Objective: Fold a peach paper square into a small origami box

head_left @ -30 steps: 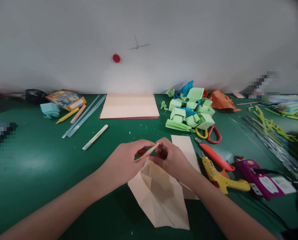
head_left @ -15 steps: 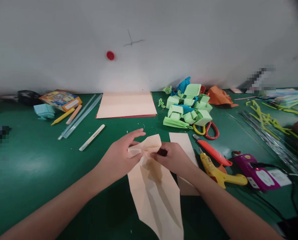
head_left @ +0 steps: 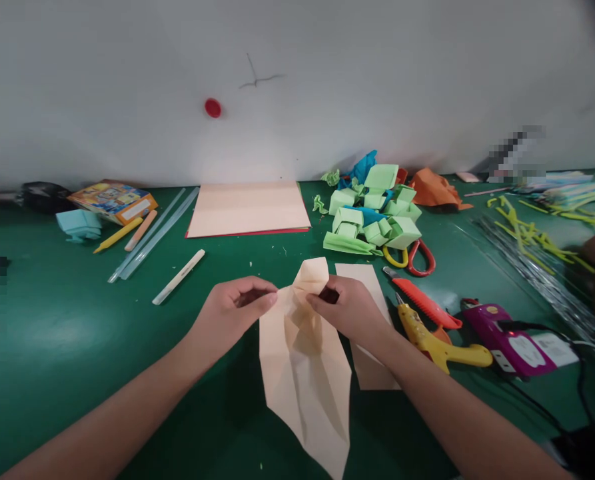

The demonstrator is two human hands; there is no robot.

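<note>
A large piece of folded cream paper hangs between my hands, its creased lower part reaching down to the front edge of the view. My left hand pinches the paper's upper left edge between thumb and fingertips. On the other side, my right hand grips the gathered upper part, thumb in front and the other fingers behind, partly hidden. A small folded flap stands up above my right thumb. Under my right forearm lies a flat cream paper strip on the green table.
To the right are a red cutter knife, a yellow glue gun, a purple device with cables, and scissors. Green folded paper pieces lie behind them. Stacked sheets rest by the wall; clear glue sticks lie left.
My left hand has moved left and down along the paper's edge, its fingers now closed in a pinch. The top flap stands more upright, and the view has shifted slightly.
</note>
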